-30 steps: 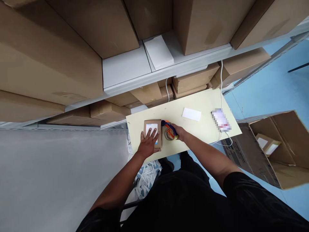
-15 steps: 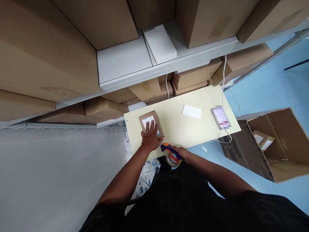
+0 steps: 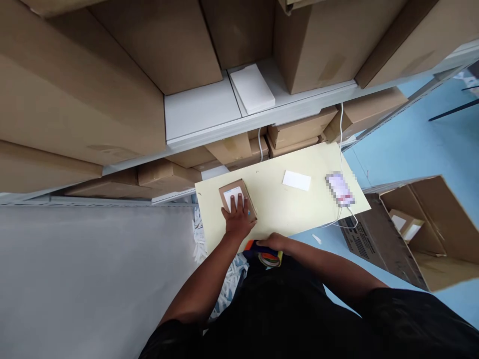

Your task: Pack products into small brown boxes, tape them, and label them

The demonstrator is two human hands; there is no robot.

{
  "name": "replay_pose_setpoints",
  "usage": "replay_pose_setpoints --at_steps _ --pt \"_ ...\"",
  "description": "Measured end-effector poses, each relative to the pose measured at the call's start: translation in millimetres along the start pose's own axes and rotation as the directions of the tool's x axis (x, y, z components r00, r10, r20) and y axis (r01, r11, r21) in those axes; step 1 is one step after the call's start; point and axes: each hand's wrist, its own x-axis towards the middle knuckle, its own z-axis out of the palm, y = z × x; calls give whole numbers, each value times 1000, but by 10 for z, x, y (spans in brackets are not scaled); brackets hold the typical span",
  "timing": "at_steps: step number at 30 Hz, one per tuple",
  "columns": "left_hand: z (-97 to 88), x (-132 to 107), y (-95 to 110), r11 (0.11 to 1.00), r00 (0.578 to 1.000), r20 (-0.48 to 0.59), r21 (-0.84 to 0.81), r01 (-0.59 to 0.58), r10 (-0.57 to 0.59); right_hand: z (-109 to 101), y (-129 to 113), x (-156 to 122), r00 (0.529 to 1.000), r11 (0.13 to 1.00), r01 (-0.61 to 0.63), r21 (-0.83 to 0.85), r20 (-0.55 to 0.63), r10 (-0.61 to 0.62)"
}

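Note:
A small brown cardboard box [image 3: 234,192] with a white label lies near the left end of a pale yellow table [image 3: 277,204]. My left hand [image 3: 237,218] rests flat on its top, fingers stretched over the label. My right hand [image 3: 275,244] is closed round a tape dispenser [image 3: 266,254] with a blue and orange frame and a roll of tape. It holds the dispenser just off the table's near edge, close to my body.
A white card [image 3: 296,180] and a blurred device [image 3: 340,189] with a white cable lie on the table's right half. Shelves of large cardboard boxes [image 3: 86,89] rise behind. An open carton [image 3: 419,229] stands on the blue floor at the right. White packing scraps [image 3: 200,244] lie below the table.
My right hand pulled the tape dispenser away from the box's right side, back over the table's near edge toward my body. The box turned slightly under my left hand.

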Motion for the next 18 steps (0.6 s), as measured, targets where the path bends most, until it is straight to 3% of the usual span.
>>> replay_pose_setpoints --at_steps 3,7,13,18 --pt "26 -8 11 1000 1000 -23 2 -11 11 -354 169 -286 993 995 -89 -37 -82 85" --pt "-1 -24 -10 1000 1000 -13 -1 -18 18 -682 191 -546 991 986 -50 157 -118 69" --pt "-19 -19 -8 1000 999 37 -5 0 0 -858 -93 -710 968 905 69 419 -249 41" --pt "-25 -8 2 999 998 65 -32 24 -22 -1007 -370 -826 965 777 119 618 -257 57"
